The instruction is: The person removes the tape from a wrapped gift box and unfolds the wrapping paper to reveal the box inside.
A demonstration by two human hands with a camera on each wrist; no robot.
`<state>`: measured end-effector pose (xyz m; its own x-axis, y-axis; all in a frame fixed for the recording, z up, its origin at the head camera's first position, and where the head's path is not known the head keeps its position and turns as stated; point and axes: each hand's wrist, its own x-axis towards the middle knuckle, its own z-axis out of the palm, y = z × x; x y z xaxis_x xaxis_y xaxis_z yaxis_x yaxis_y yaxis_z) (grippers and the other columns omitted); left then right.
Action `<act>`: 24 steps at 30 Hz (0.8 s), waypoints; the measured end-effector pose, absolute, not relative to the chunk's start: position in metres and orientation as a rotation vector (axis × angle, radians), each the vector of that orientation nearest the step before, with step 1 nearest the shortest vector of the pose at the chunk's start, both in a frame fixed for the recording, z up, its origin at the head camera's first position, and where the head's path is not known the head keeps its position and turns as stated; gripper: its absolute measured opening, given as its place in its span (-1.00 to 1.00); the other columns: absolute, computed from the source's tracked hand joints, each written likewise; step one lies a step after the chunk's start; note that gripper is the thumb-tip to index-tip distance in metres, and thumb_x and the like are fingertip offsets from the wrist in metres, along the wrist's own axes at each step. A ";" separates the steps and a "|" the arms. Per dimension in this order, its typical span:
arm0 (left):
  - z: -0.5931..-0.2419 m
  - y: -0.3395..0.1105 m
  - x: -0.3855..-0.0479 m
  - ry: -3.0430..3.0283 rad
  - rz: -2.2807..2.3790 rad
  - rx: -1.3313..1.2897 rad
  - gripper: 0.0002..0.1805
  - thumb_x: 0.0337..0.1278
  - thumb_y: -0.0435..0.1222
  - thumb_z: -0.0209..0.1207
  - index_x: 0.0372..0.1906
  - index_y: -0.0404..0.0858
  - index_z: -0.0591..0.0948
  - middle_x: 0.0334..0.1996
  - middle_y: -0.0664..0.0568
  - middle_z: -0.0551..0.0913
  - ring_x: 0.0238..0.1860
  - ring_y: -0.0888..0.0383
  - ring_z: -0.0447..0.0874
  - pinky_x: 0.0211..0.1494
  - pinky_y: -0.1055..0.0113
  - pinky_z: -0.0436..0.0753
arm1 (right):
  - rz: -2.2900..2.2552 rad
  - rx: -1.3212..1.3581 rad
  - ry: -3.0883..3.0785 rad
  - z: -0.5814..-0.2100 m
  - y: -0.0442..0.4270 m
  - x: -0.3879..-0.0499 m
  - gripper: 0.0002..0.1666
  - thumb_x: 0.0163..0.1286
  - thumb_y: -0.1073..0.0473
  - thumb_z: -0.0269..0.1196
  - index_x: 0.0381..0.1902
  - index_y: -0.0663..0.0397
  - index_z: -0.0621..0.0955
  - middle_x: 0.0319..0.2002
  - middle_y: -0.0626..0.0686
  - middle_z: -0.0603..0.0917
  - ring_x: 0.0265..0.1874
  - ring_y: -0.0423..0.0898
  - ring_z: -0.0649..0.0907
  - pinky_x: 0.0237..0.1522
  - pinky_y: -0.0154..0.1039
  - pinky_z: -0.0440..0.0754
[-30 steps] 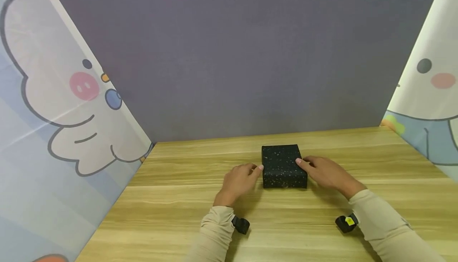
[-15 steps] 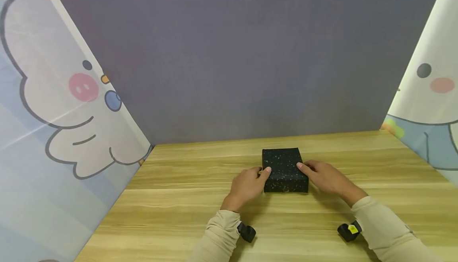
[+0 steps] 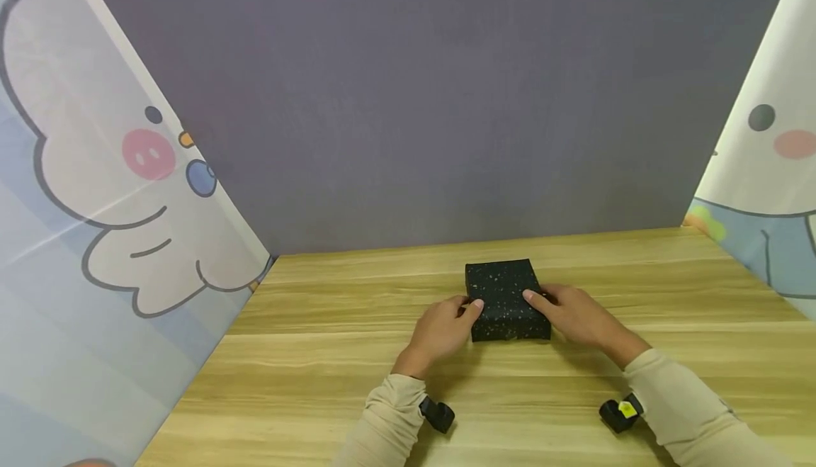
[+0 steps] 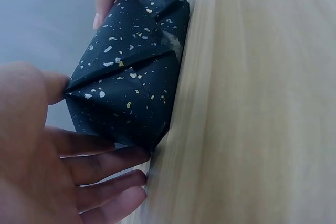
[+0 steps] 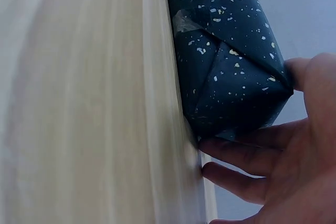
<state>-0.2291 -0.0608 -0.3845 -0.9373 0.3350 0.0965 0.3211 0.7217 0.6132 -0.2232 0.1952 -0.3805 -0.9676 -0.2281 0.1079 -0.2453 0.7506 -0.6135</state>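
Note:
A flat box wrapped in black speckled paper (image 3: pixel 502 288) lies on the wooden tabletop, in the middle right of the head view. My left hand (image 3: pixel 440 329) grips its left side, the thumb on the top edge and the fingers down along the side. At the right side my right hand (image 3: pixel 576 317) does likewise, thumb on top. Both wrist views show folded paper and a piece of clear tape on the near face of the wrapped box (image 4: pixel 123 74). Fingertips reach the box's lower edge close to the table in each wrist view.
The wood-grain table (image 3: pixel 306 382) runs back to a plain grey panel (image 3: pixel 433 98). Cartoon-printed sheets stand at left (image 3: pixel 64 261) and right (image 3: pixel 758 169). A black strap mount sits on each wrist, the right one bearing a yellow tag (image 3: pixel 627 409).
My left hand has moved right, from the box's edge to a hold with its thumb on top. The right hand has stayed at its side, and the box has hardly moved.

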 end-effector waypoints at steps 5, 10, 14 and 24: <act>-0.386 -0.062 -0.227 2.864 1.099 0.536 -0.31 0.51 0.21 -0.16 0.33 -0.21 0.55 0.07 0.01 0.69 0.07 0.06 0.66 0.07 0.07 0.62 | 1.031 0.388 -2.911 -0.382 0.194 -0.222 -0.06 0.59 -0.31 -0.09 0.31 0.57 0.40 0.20 0.50 0.50 0.18 0.41 0.51 0.13 0.31 0.47; -0.387 -0.062 -0.229 2.815 1.211 0.521 -0.32 0.49 0.20 -0.10 0.33 -0.23 0.54 0.08 -0.01 0.68 0.08 0.06 0.65 0.09 0.08 0.62 | 1.065 0.356 -2.894 -0.382 0.194 -0.221 -0.06 0.59 -0.31 -0.11 0.32 0.56 0.39 0.23 0.51 0.48 0.21 0.43 0.48 0.16 0.33 0.44; -0.387 -0.063 -0.231 2.772 1.310 0.504 -0.34 0.48 0.15 -0.03 0.34 -0.27 0.53 0.11 -0.06 0.67 0.13 0.03 0.63 0.15 0.07 0.59 | 1.107 0.328 -2.861 -0.383 0.195 -0.222 -0.09 0.59 -0.31 -0.10 0.33 0.51 0.41 0.24 0.48 0.48 0.22 0.42 0.47 0.17 0.32 0.43; -0.389 -0.066 -0.234 2.729 1.431 0.514 -0.37 0.43 0.11 0.07 0.32 -0.28 0.54 0.06 -0.03 0.68 0.11 0.03 0.64 0.14 0.09 0.60 | 1.196 0.300 -2.801 -0.383 0.196 -0.222 -0.14 0.59 -0.26 -0.03 0.32 0.50 0.43 0.16 0.44 0.56 0.07 0.29 0.62 0.07 0.21 0.56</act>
